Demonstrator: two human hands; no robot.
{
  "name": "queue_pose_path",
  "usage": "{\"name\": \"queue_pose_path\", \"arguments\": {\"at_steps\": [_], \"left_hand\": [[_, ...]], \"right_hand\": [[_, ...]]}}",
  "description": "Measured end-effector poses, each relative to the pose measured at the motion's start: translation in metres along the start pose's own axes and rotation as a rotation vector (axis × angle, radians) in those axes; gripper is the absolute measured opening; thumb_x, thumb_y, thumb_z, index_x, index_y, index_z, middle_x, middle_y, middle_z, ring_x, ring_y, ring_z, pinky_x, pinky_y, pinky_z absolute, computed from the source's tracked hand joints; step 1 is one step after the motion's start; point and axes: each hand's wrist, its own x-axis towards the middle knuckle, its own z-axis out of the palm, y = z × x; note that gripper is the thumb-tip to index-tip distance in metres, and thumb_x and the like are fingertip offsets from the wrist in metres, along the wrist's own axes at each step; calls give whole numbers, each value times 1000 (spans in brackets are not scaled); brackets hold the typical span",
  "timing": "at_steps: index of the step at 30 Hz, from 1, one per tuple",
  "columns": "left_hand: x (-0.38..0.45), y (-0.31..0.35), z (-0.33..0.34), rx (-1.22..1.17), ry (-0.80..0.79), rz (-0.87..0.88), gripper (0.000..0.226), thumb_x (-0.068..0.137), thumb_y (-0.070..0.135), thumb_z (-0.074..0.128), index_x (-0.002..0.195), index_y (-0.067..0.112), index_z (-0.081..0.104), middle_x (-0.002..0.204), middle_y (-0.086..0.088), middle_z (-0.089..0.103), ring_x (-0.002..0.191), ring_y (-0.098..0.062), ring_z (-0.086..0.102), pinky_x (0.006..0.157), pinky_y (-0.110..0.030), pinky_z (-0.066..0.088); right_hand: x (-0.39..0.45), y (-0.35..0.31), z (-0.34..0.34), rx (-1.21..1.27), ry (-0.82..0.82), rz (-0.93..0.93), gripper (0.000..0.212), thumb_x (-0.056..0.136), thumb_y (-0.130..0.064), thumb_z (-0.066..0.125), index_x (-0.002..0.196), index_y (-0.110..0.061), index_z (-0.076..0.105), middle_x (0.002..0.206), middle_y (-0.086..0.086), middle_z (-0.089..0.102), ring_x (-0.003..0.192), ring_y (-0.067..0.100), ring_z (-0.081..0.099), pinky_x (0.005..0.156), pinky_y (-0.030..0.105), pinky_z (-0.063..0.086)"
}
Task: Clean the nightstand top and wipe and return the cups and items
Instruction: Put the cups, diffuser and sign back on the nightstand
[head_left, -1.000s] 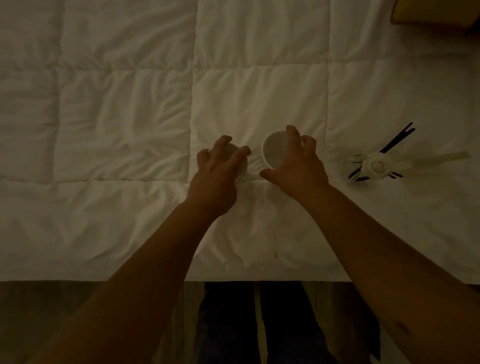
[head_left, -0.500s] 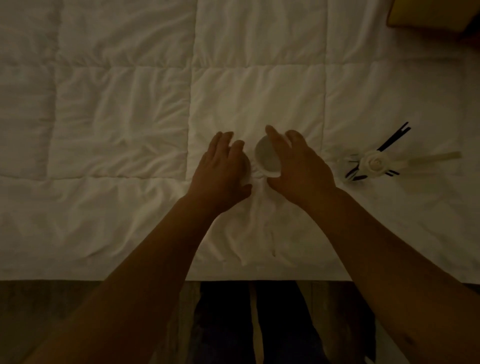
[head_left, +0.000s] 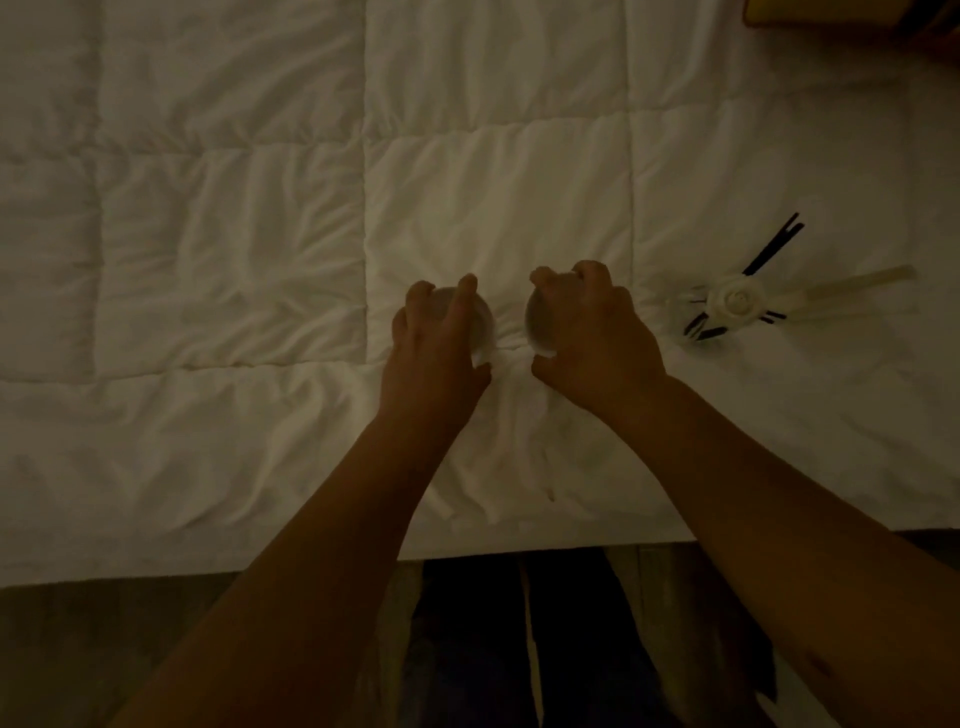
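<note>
Two small white cups rest side by side on a white quilted bed cover (head_left: 234, 260), in dim light. My left hand (head_left: 434, 353) curls over the left cup (head_left: 483, 330), fingers wrapped around its rim. My right hand (head_left: 592, 332) is clamped over the right cup (head_left: 535, 325), hiding most of it. Only a sliver of each cup shows between the hands. To the right lies a white flower-shaped piece with dark sticks and pale strips (head_left: 735, 304), apart from both hands.
The bed's near edge (head_left: 208, 571) runs across the lower view, with dark wooden floor (head_left: 78, 649) below it. A yellowish object (head_left: 831, 15) sits at the top right corner. My dark trouser legs (head_left: 519, 649) stand against the bed edge.
Both hands went from flat over the cups to curled tight around them. The right cup's open mouth, seen earlier, is now covered by my right hand.
</note>
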Motion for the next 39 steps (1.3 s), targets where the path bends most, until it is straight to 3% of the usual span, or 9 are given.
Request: {"name": "queue_pose_path", "arguments": {"at_steps": [10,20,28,31,39], "left_hand": [[10,16,-28,172,-130,288,86,70,32,81,141,29,32,148,-3,30,124,-35,41,85,-42,48],[-9,83,-15,263,-279,563,92,68,40,79,142,34,25,144,2,31,122,-30,43,79,-40,49],[-58,179,58,280,-412,780,89,71,40,76,141,40,22,141,4,31,120,-29,42,77,-39,49],[-79,222,85,284,-433,861,88,70,37,77,140,39,25,140,4,29,118,-29,42,72,-35,43],[-140,346,151,296,-488,1110,78,75,34,71,140,35,28,139,0,34,115,-31,43,76,-42,50]], "right_hand": [[-40,-3,-7,100,149,222,84,68,-48,73,137,-35,26,143,2,29,110,34,48,69,34,41],[-121,31,-15,214,147,444,83,68,-43,73,137,-36,27,138,-2,29,110,31,46,73,39,47],[-216,120,-9,246,202,681,87,66,-41,77,137,-36,26,140,0,27,113,35,46,72,38,47],[-259,157,-11,312,245,728,84,70,-38,73,140,-35,27,143,2,27,118,36,45,81,43,49],[-377,238,-30,322,388,976,82,69,-41,74,138,-36,30,138,0,33,116,34,48,82,46,50]]}}
